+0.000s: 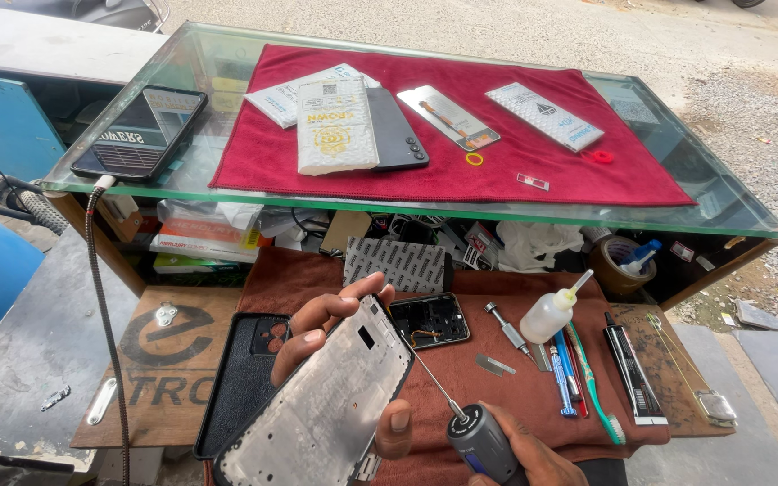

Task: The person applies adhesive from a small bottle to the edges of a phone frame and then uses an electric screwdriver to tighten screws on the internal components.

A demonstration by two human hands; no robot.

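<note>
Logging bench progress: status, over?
Left hand grips phone frame. Right hand holds screwdriver, tip at frame's edge. Nothing in the way.

Phone frame point(321, 409) bottom, right hand point(520, 454) cropped.

A bare silver metal phone frame point(321, 405), a flat rectangle with rounded corners and a small dark cut-out near its upper end, is held tilted above the brown cloth, its long axis running from lower left to upper right. A slim screwdriver with a thin steel shaft and a dark grey and blue cylindrical handle point(472, 432) slants upward, its tip meeting the frame's right edge.
</note>
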